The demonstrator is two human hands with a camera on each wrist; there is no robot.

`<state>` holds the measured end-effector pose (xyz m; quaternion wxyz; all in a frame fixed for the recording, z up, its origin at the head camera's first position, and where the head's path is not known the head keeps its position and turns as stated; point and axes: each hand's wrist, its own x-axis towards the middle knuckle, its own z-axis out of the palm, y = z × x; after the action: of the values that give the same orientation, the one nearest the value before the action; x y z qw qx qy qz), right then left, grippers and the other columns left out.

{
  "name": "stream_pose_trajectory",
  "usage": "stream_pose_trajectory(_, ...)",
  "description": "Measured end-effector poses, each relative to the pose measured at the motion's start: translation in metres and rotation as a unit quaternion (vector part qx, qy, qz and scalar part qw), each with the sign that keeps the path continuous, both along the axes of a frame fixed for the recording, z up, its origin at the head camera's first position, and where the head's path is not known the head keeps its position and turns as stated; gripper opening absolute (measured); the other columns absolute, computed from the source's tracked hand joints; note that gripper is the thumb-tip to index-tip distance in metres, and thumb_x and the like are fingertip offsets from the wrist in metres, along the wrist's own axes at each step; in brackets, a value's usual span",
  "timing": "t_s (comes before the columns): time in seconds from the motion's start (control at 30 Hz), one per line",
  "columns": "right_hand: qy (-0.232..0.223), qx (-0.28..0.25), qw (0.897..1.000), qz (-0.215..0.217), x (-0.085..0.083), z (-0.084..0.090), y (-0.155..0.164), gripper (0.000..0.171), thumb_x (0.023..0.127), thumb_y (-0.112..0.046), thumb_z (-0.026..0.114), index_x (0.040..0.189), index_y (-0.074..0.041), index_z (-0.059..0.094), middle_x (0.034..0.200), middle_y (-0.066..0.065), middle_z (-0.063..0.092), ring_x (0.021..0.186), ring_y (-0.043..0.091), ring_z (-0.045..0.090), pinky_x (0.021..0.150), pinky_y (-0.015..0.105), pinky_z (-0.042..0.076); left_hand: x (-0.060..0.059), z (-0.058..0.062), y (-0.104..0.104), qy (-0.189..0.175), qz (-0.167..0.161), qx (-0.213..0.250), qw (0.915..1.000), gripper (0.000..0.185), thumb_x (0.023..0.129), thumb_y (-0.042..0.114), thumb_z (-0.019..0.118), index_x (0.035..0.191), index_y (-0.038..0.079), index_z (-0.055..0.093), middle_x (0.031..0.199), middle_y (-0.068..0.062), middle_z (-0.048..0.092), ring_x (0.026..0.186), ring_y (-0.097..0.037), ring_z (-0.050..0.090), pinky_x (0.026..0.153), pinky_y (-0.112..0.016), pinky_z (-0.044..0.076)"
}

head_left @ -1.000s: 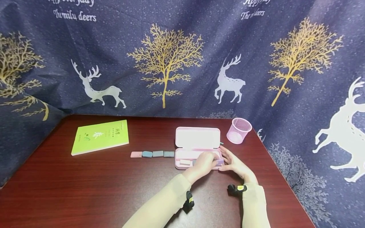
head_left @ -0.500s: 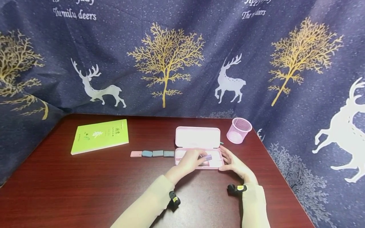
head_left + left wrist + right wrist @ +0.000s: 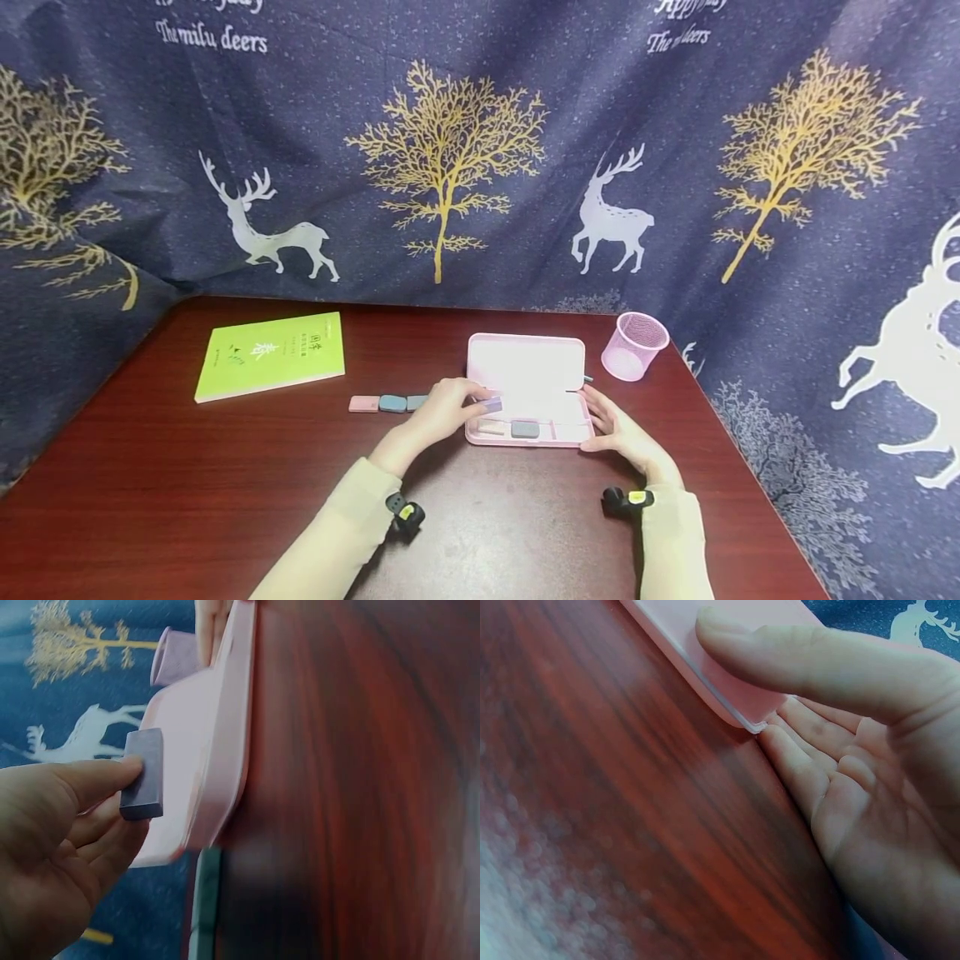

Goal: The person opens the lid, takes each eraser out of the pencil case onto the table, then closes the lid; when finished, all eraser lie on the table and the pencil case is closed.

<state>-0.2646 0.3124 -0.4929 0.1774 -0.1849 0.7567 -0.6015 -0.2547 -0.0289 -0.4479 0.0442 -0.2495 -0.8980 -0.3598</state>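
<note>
My left hand [image 3: 442, 410] pinches a small purple rectangular eraser [image 3: 146, 769] between thumb and fingers, above the left part of an open pink pencil case [image 3: 525, 362]. Inside the case's front tray lie a pale eraser [image 3: 491, 427] and a grey eraser [image 3: 525, 430]. My right hand [image 3: 628, 440] grips the case's right end, thumb at the front corner and fingers along the side. To the left of the case a row of erasers lies on the table: pink [image 3: 363, 404], blue [image 3: 392, 404] and grey [image 3: 416, 403]. My left hand covers the row's right end.
A green book [image 3: 273, 354] lies at the back left of the dark red table [image 3: 480, 533]. Behind the case's right side stands a pink mesh pen holder [image 3: 634, 346]. A patterned blue cloth [image 3: 510, 275] hangs behind the table.
Carrying the purple eraser, my left hand has moved left from the right end of the tray to its left side. My right hand has stayed at the case's right end.
</note>
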Motion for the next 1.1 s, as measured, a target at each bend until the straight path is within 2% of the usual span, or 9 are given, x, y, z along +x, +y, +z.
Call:
stream_pose_trajectory(0.13, -0.001, -0.003, 1.000, 0.001, 0.000, 0.000, 0.000, 0.103, 0.079, 0.001, 0.075, 0.155, 0.002, 0.006, 0.161, 0.029, 0.003, 0.146, 0.049, 0.008, 0.099, 0.004, 0.035, 0.001, 0.003, -0.018, -0.017, 0.002, -0.013, 0.9998, 0.020, 0.089, 0.014, 0.070, 0.108, 0.006, 0.074, 0.104, -0.005, 0.075, 0.103, -0.023, 0.068, 0.091, -0.041, 0.053)
stream_pose_trajectory(0.4, 0.000, -0.004, 1.000, 0.000, 0.000, -0.001, 0.001, 0.104, 0.078, 0.001, 0.075, 0.155, 0.002, 0.005, 0.160, 0.030, 0.003, 0.146, 0.050, 0.008, 0.098, 0.004, 0.035, 0.004, 0.004, -0.043, -0.038, 0.007, -0.049, 0.9980, 0.014, 0.088, 0.012, 0.070, 0.101, 0.007, 0.075, 0.094, -0.004, 0.074, 0.086, -0.016, 0.065, 0.078, -0.032, 0.053)
stream_pose_trajectory(0.53, -0.002, -0.002, 1.000, -0.001, -0.001, -0.002, 0.001, 0.103, 0.079, 0.001, 0.075, 0.155, 0.002, 0.005, 0.160, 0.030, 0.003, 0.146, 0.049, 0.008, 0.098, 0.004, 0.035, 0.005, 0.003, -0.051, -0.053, 0.011, -0.060, 0.9967, 0.014, 0.088, 0.009, 0.070, 0.101, 0.006, 0.074, 0.095, -0.004, 0.074, 0.089, -0.018, 0.066, 0.081, -0.036, 0.054)
stream_pose_trajectory(0.7, -0.002, 0.001, 1.000, 0.000, 0.000, -0.002, 0.001, 0.101, 0.080, 0.002, 0.073, 0.155, 0.000, 0.006, 0.161, 0.029, 0.004, 0.146, 0.049, 0.007, 0.098, 0.005, 0.035, 0.006, 0.000, -0.056, -0.069, -0.013, -0.073, 0.9949, 0.013, 0.089, 0.010, 0.069, 0.100, 0.006, 0.074, 0.097, -0.004, 0.074, 0.096, -0.021, 0.067, 0.086, -0.038, 0.053)
stream_pose_trajectory(0.87, -0.001, 0.006, 1.000, 0.000, 0.000, -0.001, 0.001, 0.101, 0.080, 0.000, 0.074, 0.156, -0.001, 0.007, 0.161, 0.028, 0.004, 0.147, 0.049, 0.008, 0.099, 0.006, 0.036, 0.005, -0.002, -0.056, -0.083, -0.034, -0.077, 0.9930, 0.013, 0.089, 0.009, 0.068, 0.100, 0.006, 0.074, 0.098, -0.005, 0.074, 0.096, -0.020, 0.066, 0.083, -0.035, 0.053)
stream_pose_trajectory(1.1, 0.001, 0.009, 1.000, -0.001, 0.001, 0.000, 0.002, 0.102, 0.079, 0.001, 0.074, 0.156, -0.001, 0.007, 0.161, 0.028, 0.005, 0.146, 0.049, 0.009, 0.099, 0.005, 0.035, 0.003, -0.003, -0.053, -0.093, -0.038, -0.090, 0.9909, 0.012, 0.089, 0.010, 0.069, 0.100, 0.007, 0.074, 0.097, -0.004, 0.074, 0.090, -0.017, 0.065, 0.078, -0.031, 0.052)
